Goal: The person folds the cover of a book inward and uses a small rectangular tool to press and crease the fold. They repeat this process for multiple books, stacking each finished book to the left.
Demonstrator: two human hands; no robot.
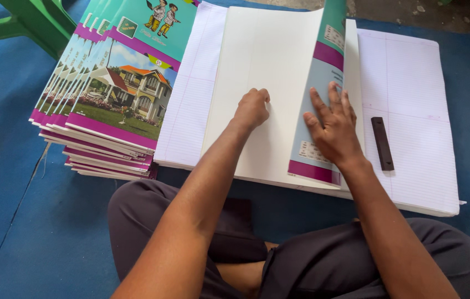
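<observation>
the left hand (252, 108) is curled into a loose fist, knuckles pressed down on the blank white inside of an opened cover sheet (257, 94), the forearm stretched straight forward from the lap. the right hand (333, 128) lies flat with fingers spread, palm down on the folded-over flap (318, 83) of that cover (teal, grey-blue and purple on its printed side), holding nothing between the fingers. the cover lies on top of stacked ruled paper sheets (412, 94) on the blue floor (13, 166). a dark flat bar (383, 143) rests on the ruled paper just right of the right hand. a fanned pile of finished notebooks (107, 94) sits to the left, touching the sheets.
</observation>
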